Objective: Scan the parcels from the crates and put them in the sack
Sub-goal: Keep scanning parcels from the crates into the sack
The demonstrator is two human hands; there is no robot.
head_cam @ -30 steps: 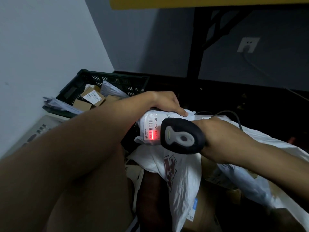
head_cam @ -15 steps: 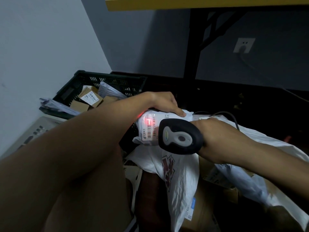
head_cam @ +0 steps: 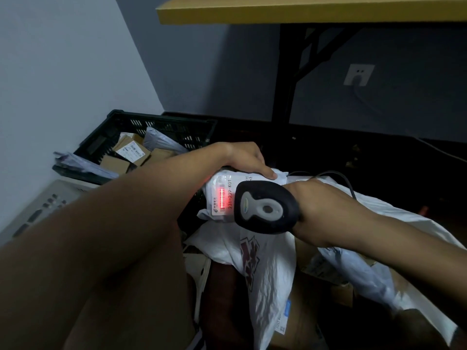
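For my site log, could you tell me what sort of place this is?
Probably a parcel sorting corner: a handheld scanner reads a labelled parcel, and a crate holds more boxes.

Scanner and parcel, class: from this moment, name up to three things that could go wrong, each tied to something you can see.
1. The left hand grips the white parcel by its far edge only; the soft bag could sag and tilt the label off the red scan line.
2. The scanner in the right hand trails a cable over the white sack; it may snag.
3. Dim light could hide a misread.
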